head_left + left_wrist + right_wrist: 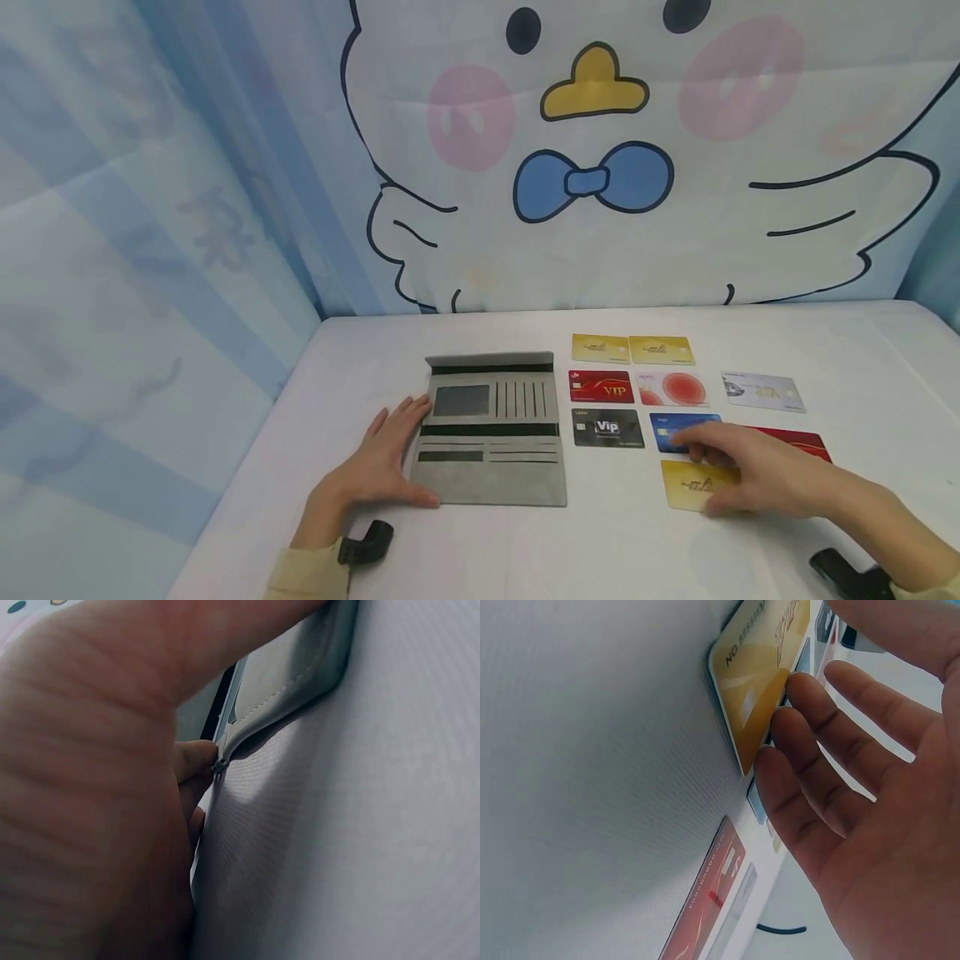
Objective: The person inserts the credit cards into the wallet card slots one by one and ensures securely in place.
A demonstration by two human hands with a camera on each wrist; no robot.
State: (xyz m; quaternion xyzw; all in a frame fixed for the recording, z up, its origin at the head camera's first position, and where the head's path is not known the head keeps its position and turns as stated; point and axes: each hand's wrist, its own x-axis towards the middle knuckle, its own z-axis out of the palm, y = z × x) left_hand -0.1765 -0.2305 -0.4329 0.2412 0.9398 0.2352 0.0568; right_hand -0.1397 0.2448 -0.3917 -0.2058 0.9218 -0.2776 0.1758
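Observation:
An unfolded grey wallet lies flat on the table with its card slots facing up. Along its left edge rests my left hand, fingers spread, thumb at the near left corner. The left wrist view shows the fingertips right at the wallet's edge. My right hand hovers low over a gold card, with relaxed fingers at its far side and the thumb by its near edge. Its index finger overlaps a blue card. In the right wrist view the fingertips line up along the gold card's edge.
Beside the wallet lie two more gold cards, a red VIP card, a white card with red circles and a black Vip card. Farther right are a silver card and another red card, partly behind my right hand. A printed curtain hangs behind.

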